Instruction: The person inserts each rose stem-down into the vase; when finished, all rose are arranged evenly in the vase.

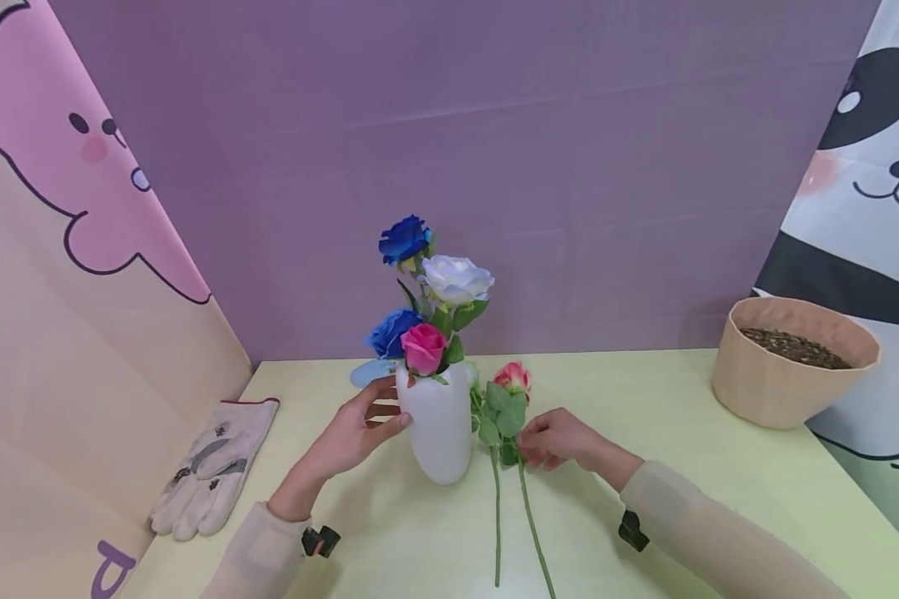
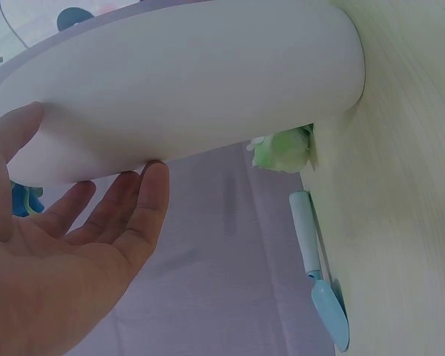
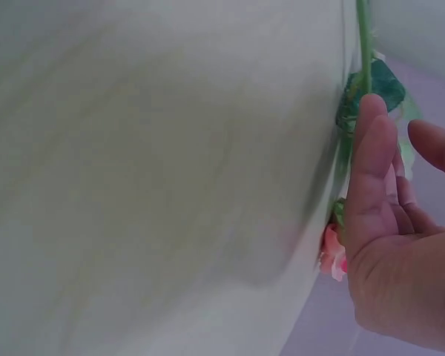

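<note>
A white vase (image 1: 438, 428) stands on the table, holding blue roses (image 1: 404, 241), a pale blue-white rose (image 1: 457, 279) and a pink rose (image 1: 424, 349). My left hand (image 1: 360, 428) grips its upper side, thumb in front and fingers behind, as the left wrist view (image 2: 81, 245) also shows. To the right of the vase lie a red-pink rose (image 1: 513, 378) and a pale green flower (image 2: 282, 152), their stems pointing towards me. My right hand (image 1: 562, 438) is at the rose's leaves and stem (image 3: 366, 44); its fingertips touch or nearly touch the stem, thumb apart.
A light blue trowel (image 2: 328, 311) lies behind the vase on the left. Grey-white work gloves (image 1: 213, 474) rest at the table's left edge. At the right edge stands a tan pot (image 1: 764, 383) with dark soil. A purple backdrop (image 1: 607, 183) closes off the rear.
</note>
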Tool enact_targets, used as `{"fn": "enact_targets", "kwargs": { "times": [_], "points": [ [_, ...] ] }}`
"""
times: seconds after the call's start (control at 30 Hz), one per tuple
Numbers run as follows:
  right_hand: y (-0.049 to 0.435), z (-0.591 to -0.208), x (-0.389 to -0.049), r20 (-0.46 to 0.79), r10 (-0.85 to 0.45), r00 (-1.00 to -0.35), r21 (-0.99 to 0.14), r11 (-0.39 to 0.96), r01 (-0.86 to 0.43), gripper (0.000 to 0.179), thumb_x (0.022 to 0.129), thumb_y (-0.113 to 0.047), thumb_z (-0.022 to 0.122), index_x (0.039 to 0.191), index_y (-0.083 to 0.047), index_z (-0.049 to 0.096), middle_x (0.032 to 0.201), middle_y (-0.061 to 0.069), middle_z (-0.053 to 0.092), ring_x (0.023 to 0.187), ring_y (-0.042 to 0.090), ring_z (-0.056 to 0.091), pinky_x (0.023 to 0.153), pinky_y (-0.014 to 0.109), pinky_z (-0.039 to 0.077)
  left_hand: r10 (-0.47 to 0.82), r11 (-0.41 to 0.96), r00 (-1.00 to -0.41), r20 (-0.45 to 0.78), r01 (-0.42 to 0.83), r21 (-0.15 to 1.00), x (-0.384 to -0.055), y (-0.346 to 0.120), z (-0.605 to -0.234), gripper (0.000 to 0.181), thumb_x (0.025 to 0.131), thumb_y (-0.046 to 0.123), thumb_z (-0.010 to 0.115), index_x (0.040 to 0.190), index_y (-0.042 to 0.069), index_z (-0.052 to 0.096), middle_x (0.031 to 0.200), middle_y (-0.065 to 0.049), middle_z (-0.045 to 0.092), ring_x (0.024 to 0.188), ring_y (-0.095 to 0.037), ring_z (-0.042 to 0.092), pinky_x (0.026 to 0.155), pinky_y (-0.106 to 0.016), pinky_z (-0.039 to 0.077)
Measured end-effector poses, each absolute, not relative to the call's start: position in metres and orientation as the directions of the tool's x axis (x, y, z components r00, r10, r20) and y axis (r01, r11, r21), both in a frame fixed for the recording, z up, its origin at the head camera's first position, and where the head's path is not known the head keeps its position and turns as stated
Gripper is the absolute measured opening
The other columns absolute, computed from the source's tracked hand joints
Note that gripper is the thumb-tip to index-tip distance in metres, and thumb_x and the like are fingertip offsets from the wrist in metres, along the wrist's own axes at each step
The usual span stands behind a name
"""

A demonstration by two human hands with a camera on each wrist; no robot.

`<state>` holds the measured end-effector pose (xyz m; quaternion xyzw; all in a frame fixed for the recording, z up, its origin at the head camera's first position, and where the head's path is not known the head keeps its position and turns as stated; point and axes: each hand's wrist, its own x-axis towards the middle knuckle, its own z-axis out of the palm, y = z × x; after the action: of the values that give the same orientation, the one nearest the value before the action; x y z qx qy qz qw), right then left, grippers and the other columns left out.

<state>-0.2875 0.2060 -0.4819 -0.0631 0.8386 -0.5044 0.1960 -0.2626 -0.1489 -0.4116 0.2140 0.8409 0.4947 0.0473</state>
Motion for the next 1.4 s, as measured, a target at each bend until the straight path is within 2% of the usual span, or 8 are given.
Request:
{"fn": "enact_targets", "kwargs": {
  "times": [0.33, 0.47, 0.7, 1.1, 1.4],
  "points": [
    [0.202, -0.491, -0.282, -0.289, -0.279, -0.916, -0.872, 0.471, 0.131, 0.022, 0.096, -0.015, 0.064, 0.107, 0.003, 0.069, 0.088, 0.010, 0.075, 0.072, 0.017, 0.073, 0.066, 0.034, 0.062, 0.411, 0.415, -0.903, 0.128, 0.310, 0.855, -0.263, -0.149, -0.411, 0.062, 0.095, 0.035, 0.068, 0.149, 0.023, 0.040, 0.141, -0.008, 0.055, 0.127, -0.033, 0.060, 0.099, -0.042, 0.056],
    [0.199, -0.493, -0.284, -0.295, -0.257, -0.920, -0.865, 0.481, 0.143, 0.019, 0.096, -0.015, 0.065, 0.102, 0.002, 0.070, 0.084, 0.010, 0.073, 0.068, 0.015, 0.071, 0.063, 0.032, 0.062, 0.419, 0.415, -0.897, 0.142, 0.328, 0.849, -0.263, -0.148, -0.410, 0.063, 0.096, 0.034, 0.068, 0.149, 0.020, 0.039, 0.141, -0.010, 0.054, 0.127, -0.035, 0.059, 0.099, -0.044, 0.056],
    [0.195, -0.497, -0.289, -0.303, -0.258, -0.917, -0.859, 0.491, 0.146, 0.017, 0.095, -0.015, 0.066, 0.097, 0.001, 0.071, 0.079, 0.008, 0.071, 0.063, 0.013, 0.068, 0.059, 0.030, 0.060, 0.411, 0.422, -0.904, 0.121, 0.306, 0.853, -0.263, -0.148, -0.410, 0.062, 0.095, 0.035, 0.068, 0.149, 0.022, 0.040, 0.141, -0.009, 0.054, 0.127, -0.035, 0.059, 0.099, -0.043, 0.056],
    [0.190, -0.495, -0.294, -0.293, -0.270, -0.917, -0.856, 0.502, 0.125, 0.015, 0.095, -0.014, 0.066, 0.099, 0.000, 0.070, 0.082, 0.007, 0.070, 0.063, 0.013, 0.067, 0.058, 0.029, 0.059, 0.431, 0.410, -0.891, 0.141, 0.332, 0.849, -0.265, -0.149, -0.411, 0.061, 0.096, 0.032, 0.067, 0.149, 0.019, 0.039, 0.141, -0.012, 0.054, 0.127, -0.036, 0.059, 0.099, -0.044, 0.056],
    [0.194, -0.487, -0.292, -0.283, -0.270, -0.920, -0.897, 0.415, 0.154, 0.021, 0.096, -0.010, 0.063, 0.107, 0.007, 0.068, 0.084, 0.014, 0.073, 0.067, 0.015, 0.070, 0.064, 0.032, 0.062, 0.432, 0.409, -0.890, 0.144, 0.336, 0.848, -0.264, -0.150, -0.411, 0.061, 0.096, 0.031, 0.067, 0.149, 0.018, 0.039, 0.141, -0.013, 0.054, 0.126, -0.036, 0.059, 0.100, -0.044, 0.056]
  ]
}}
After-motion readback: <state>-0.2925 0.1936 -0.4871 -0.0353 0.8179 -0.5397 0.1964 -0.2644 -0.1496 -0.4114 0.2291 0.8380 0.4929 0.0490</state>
